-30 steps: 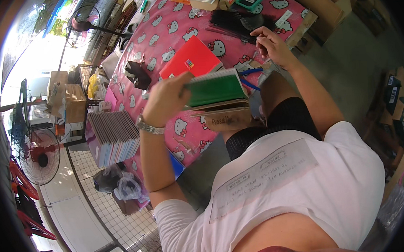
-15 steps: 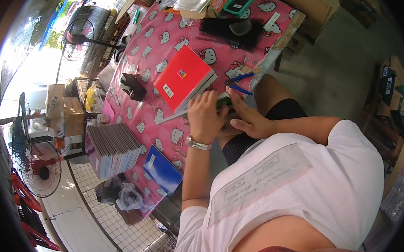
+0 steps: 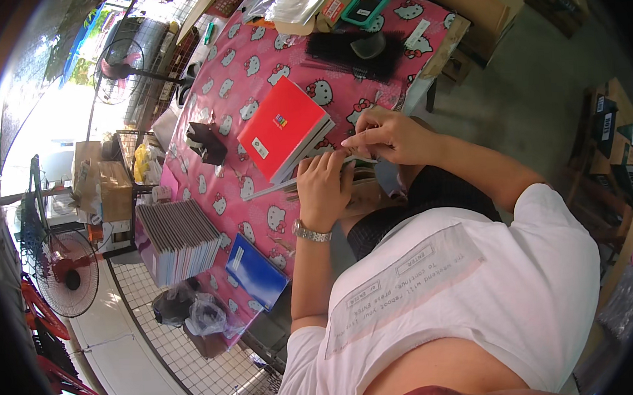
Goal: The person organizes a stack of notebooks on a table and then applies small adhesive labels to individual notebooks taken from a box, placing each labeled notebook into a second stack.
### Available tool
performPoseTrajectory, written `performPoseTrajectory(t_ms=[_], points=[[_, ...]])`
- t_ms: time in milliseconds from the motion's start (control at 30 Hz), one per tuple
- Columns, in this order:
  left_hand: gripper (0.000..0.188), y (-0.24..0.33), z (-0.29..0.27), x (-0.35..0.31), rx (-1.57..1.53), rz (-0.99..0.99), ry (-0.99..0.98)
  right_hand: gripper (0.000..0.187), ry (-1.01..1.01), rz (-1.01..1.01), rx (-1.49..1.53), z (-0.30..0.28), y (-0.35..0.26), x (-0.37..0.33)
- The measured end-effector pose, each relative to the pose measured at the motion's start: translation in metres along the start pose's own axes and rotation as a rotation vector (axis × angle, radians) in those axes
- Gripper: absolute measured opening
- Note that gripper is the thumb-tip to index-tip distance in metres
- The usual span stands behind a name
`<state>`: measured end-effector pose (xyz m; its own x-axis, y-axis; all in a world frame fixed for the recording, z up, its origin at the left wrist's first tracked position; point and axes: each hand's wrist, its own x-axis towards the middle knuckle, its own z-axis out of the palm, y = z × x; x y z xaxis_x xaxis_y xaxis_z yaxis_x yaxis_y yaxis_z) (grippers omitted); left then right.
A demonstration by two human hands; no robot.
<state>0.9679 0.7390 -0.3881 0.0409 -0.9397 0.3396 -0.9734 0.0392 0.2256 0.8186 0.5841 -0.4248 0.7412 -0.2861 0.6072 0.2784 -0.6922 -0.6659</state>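
Observation:
My left hand, with a metal watch at its wrist, lies with stretched fingers across a thin, pale-edged flat item at the near table edge. What that item is, I cannot tell. My right hand is just right of it, fingertips pinched together; what they hold is hidden. Below and between the hands shows a brownish flat piece, partly covered. Right beyond my left hand lies a stack of notebooks with a red cover on top.
On the pink patterned tablecloth stand a black holder, a tall stack of notebooks and a blue notebook. Farther off lie dark mesh-like sheets and a green tray. Cardboard boxes stand at the far right.
My right hand has lifted up and away from below the table edge and now pinches near my left fingertips. The blue-handled pliers seen there before no longer show.

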Motion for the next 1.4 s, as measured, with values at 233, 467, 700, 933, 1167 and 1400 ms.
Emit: performPoseTrajectory(t_ms=[233,467,700,933,1167,1400], points=[[0.016,0.006,-0.005,0.000,-0.037,-0.045,-0.011,0.028,-0.050,-0.045,0.004,-0.003,-0.001,0.002],[0.017,0.008,-0.007,0.000,0.008,-0.018,-0.018,0.020,-0.125,0.127,0.216,-0.004,-0.008,-0.004],[0.017,0.009,-0.008,0.001,-0.004,-0.041,0.015,0.024,-0.206,0.167,0.115,-0.004,-0.013,-0.006],[0.023,0.013,0.000,-0.005,0.084,-0.045,0.049,0.036,-0.379,0.300,-0.097,-0.010,-0.027,0.006],[0.022,0.018,-0.002,-0.003,0.063,-0.029,0.060,0.030,-0.428,0.256,0.017,-0.009,-0.028,0.013],[0.015,0.018,0.001,-0.006,0.056,0.008,0.091,0.059,-0.087,0.437,-0.395,-0.016,0.112,0.080]])
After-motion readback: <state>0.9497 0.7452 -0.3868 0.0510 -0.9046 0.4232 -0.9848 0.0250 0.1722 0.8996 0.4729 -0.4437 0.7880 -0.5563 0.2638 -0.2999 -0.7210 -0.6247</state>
